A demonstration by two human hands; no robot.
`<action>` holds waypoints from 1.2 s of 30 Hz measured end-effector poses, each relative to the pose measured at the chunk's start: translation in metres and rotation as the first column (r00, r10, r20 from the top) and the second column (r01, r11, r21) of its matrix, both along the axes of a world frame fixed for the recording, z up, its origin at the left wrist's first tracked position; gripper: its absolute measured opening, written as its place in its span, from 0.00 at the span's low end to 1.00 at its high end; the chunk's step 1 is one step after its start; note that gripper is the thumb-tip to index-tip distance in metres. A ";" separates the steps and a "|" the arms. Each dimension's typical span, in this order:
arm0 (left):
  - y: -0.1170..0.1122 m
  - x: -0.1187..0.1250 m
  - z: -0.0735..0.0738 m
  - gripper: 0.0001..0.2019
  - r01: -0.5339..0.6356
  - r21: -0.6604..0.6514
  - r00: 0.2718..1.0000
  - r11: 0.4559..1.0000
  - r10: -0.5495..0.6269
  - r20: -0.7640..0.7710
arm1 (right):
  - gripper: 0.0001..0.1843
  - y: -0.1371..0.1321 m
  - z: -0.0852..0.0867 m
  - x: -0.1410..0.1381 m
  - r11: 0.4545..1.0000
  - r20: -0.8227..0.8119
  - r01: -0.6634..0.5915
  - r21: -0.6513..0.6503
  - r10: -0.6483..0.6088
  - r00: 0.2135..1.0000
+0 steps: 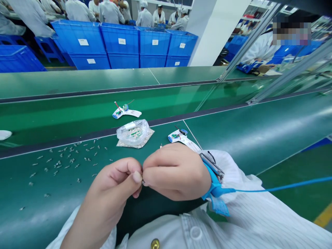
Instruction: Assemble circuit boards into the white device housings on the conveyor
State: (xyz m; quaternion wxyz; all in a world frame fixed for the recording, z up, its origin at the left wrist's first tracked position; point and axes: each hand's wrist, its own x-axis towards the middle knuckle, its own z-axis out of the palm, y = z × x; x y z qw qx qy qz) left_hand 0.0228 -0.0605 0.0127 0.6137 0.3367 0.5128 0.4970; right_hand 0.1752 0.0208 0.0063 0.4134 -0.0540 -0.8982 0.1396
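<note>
Along the near edge of the green conveyor worktop (33, 214), the left hand (111, 183) and right hand (176, 171) meet in a narrow pinch, each grip closed on a tiny metal part (143, 181) that the fingertips mostly hide. Loose metal parts (64, 160) lie scattered toward the left, beside a clear plastic bag of circuit boards (132, 133). A fumble could drop the pinched part among them, a dragging sleeve could scatter them, and the blue wrist strap's cord (251, 188) might snag.
</note>
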 end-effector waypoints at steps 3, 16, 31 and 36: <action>-0.003 0.001 0.001 0.19 -0.027 -0.006 0.999 1.000 0.027 -0.024 | 0.09 -0.002 0.001 0.001 1.000 -0.009 -0.009 -0.011 0.009 1.000; -0.006 0.000 -0.004 0.18 0.004 -0.003 1.000 1.000 -0.004 -0.009 | 0.09 0.005 0.001 -0.002 0.977 -0.026 -0.138 -0.163 0.136 0.990; -0.016 -0.004 0.006 0.07 0.044 0.268 0.626 0.963 0.182 -0.758 | 0.08 0.007 0.003 -0.002 0.982 0.063 -0.018 -0.186 0.030 0.998; -0.012 -0.005 0.002 0.08 0.045 0.228 0.602 0.973 0.156 -0.783 | 0.08 0.010 0.000 -0.002 0.994 0.107 0.008 -0.112 0.004 0.994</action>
